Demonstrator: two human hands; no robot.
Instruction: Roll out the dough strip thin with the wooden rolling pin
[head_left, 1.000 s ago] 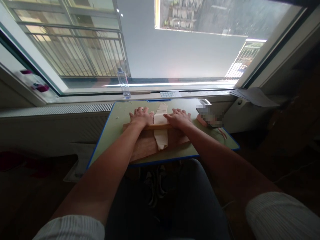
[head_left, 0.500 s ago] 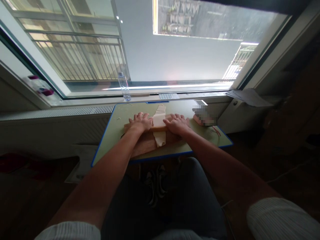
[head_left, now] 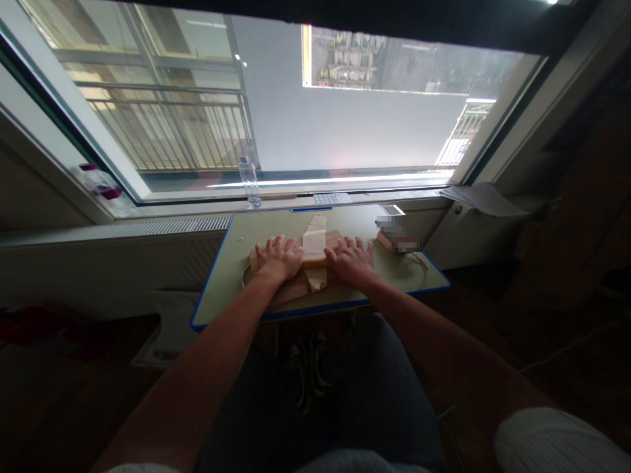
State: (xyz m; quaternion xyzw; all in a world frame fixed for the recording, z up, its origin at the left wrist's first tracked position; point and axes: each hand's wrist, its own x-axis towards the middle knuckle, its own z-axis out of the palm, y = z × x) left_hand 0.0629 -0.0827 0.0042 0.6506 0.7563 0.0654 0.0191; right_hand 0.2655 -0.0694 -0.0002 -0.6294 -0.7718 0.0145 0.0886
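Note:
A pale strip of dough (head_left: 314,242) lies lengthwise on a wooden board (head_left: 294,289), running from near me towards the window. Across it rests a wooden rolling pin (head_left: 314,263), visible between my hands and covered at its sides. My left hand (head_left: 279,257) presses palm-down on the pin's left part, fingers spread and pointing forward. On the pin's right part lies my right hand (head_left: 351,259), also flat with its fingers apart and its thumb towards the dough. Neither hand's fingers wrap round the pin. The palms' undersides are hidden.
The board sits on a small green table (head_left: 221,289) with a blue edge. At its right is a partly blurred-out object (head_left: 399,236). A clear bottle (head_left: 250,182) and another bottle (head_left: 101,182) stand by the window; papers (head_left: 486,198) lie at right.
Both hands and the rolling pin have come slightly nearer to me along the dough. The head view has tilted up a little, so the window sits lower.

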